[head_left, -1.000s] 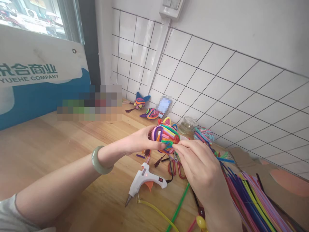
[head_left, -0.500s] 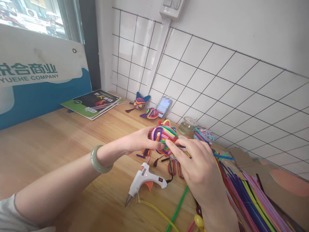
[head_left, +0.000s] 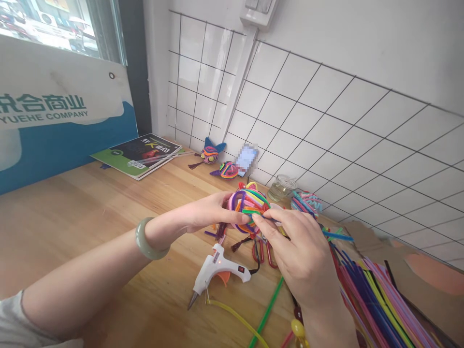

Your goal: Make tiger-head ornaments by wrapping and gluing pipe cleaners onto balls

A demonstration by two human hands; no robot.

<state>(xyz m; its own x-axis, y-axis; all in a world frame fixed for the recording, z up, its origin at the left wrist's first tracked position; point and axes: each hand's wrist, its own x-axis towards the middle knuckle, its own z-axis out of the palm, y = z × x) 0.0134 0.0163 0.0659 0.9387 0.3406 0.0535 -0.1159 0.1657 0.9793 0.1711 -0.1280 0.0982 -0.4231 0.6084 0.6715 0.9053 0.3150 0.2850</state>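
Fuzzy pipe-cleaner ball (head_left: 248, 205); smooth wooden table (head_left: 90, 208).

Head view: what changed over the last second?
The right hand shifted its fingertips slightly up and left along the multicoloured pipe-cleaner ball, staying pinched on it. The left hand kept gripping the ball from the other side, barely moving. The white hot-glue gun, the bundle of coloured pipe cleaners and the wooden table stayed put.

Pixel-blurred object (head_left: 246, 158) by the wall — unreadable; pipe-cleaner bundle (head_left: 377, 299) cut off.
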